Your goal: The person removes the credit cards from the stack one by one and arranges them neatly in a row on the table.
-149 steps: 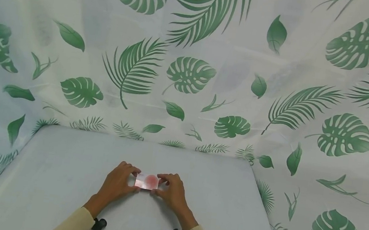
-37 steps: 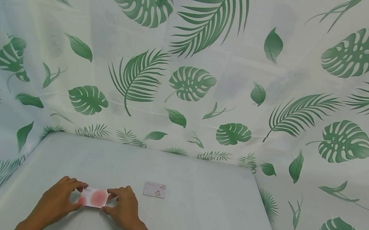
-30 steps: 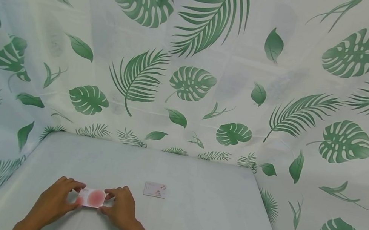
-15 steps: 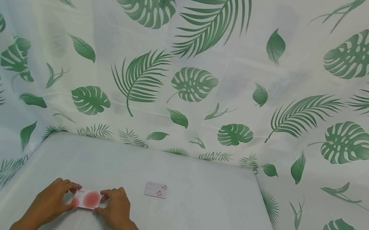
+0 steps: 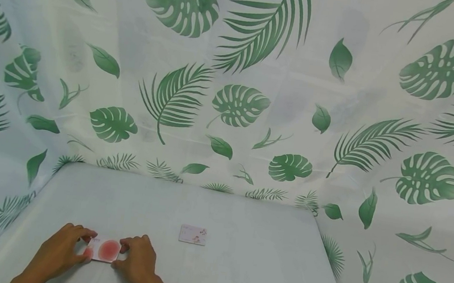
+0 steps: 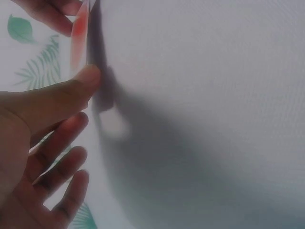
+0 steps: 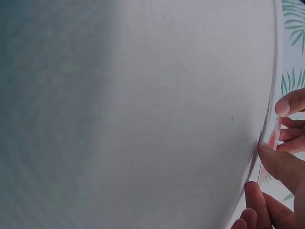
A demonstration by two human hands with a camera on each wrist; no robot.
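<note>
Between both hands is a small white card [image 5: 103, 250] with a large pink-red round blot and a smaller one at its left end. My left hand [image 5: 59, 249] pinches its left end by thumb and fingers, while my right hand [image 5: 138, 258] pinches the right end. In the left wrist view the card [image 6: 79, 40] stands nearly edge-on above the table, the left thumb [image 6: 86, 78] at its lower corner and a dark shadow beside it. Seen from the right wrist, the card [image 7: 271, 143] shows only as a thin strip between the fingers.
A second card [image 5: 193, 235], pale pink with reddish flower prints, lies flat on the white tabletop [image 5: 247, 256] right of the hands. Behind and at both sides hang white sheets [image 5: 291, 93] printed with green leaves, meeting the table's edges.
Five seconds ago both hands held a card near the table's middle; the flowered card lies around there now. Over the last second, the hands and blotted card have shifted slightly left and nearer.
</note>
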